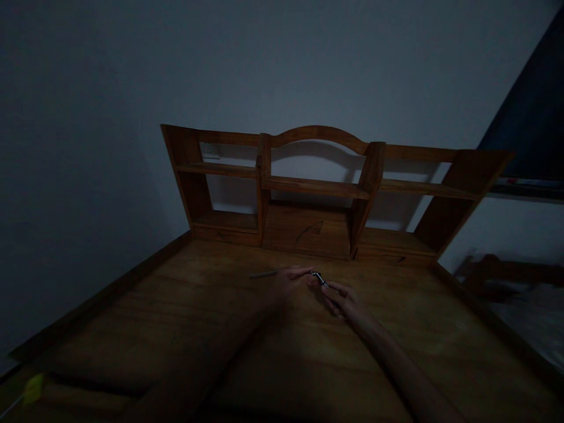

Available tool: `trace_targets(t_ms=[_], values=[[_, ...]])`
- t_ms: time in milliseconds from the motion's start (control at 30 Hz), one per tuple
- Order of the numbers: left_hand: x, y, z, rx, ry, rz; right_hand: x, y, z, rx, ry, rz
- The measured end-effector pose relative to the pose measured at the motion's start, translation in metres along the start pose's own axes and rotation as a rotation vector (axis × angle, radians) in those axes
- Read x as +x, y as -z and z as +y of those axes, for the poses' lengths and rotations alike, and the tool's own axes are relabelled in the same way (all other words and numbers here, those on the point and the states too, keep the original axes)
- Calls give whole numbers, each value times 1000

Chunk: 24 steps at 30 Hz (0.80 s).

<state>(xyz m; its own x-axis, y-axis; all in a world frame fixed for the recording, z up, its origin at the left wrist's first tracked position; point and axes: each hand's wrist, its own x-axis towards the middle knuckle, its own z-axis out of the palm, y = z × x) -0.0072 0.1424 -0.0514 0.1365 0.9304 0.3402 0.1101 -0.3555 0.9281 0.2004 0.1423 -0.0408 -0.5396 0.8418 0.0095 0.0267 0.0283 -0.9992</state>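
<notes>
In the dim light both my hands meet over the middle of the wooden desk. My left hand (288, 278) is closed with its fingers pointing right. From its left side sticks out a thin, straight greyish rod (263, 274), which it seems to grip; the fingers hide the rest. My right hand (342, 298) pinches a small shiny metal tool (321, 278) with a bent tip. That tip touches or nearly touches my left fingertips. The tool's exact kind is too small and dark to tell, and its lower end is hidden in my right hand.
A wooden shelf unit (315, 188) with open compartments stands at the back of the desk (211, 305), against the pale wall (282, 64). Raised edges run along both desk sides. At the lower left is a yellow object (33, 389) with a white cord.
</notes>
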Motion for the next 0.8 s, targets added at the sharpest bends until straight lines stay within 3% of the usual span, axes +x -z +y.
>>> trace_targets(t_ms=[367, 533, 800], values=[[-10, -15, 25, 269, -171, 56, 6, 2, 8, 159, -80, 48], [-9, -17, 20, 134, -67, 95, 10, 4, 16, 178, -101, 79], [4, -10, 0, -427, 298, 34, 10, 5, 11, 347, -80, -32]])
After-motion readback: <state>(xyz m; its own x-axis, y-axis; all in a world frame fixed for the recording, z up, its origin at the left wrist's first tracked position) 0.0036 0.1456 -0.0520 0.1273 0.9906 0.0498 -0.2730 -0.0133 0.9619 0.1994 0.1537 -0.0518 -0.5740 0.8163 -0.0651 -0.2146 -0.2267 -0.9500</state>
